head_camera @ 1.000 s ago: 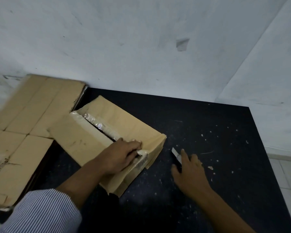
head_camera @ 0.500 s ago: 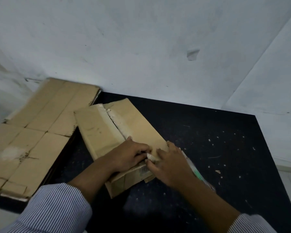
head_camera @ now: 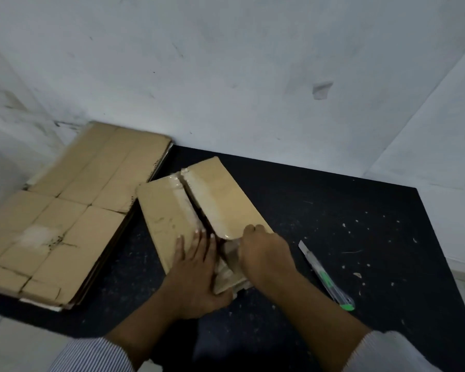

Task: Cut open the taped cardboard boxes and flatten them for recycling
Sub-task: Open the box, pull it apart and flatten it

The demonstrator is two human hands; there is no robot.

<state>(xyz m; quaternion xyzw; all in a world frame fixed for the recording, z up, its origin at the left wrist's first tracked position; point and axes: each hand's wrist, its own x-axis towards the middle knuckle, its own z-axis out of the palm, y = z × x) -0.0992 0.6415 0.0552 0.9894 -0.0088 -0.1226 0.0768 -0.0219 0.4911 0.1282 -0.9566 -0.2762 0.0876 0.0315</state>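
Observation:
A brown cardboard box [head_camera: 167, 216] lies on the black table [head_camera: 346, 210], its top seam split open along the middle with clear tape on the edges. My left hand [head_camera: 196, 267] rests flat on the left flap, fingers straight, thumb under the near end. My right hand [head_camera: 263, 253] curls its fingers over the near edge of the right flap [head_camera: 226, 205] and grips it. A box cutter [head_camera: 325, 275] with a green handle and bare blade lies on the table just right of my right hand.
A stack of flattened cardboard [head_camera: 73, 210] lies at the left, overhanging the table's left edge. White walls close the back and right. Small paper scraps dot the right part of the table.
My right hand has put the cutter down on the table and gripped the right flap. My left hand has flattened onto the left flap. The seam has spread open.

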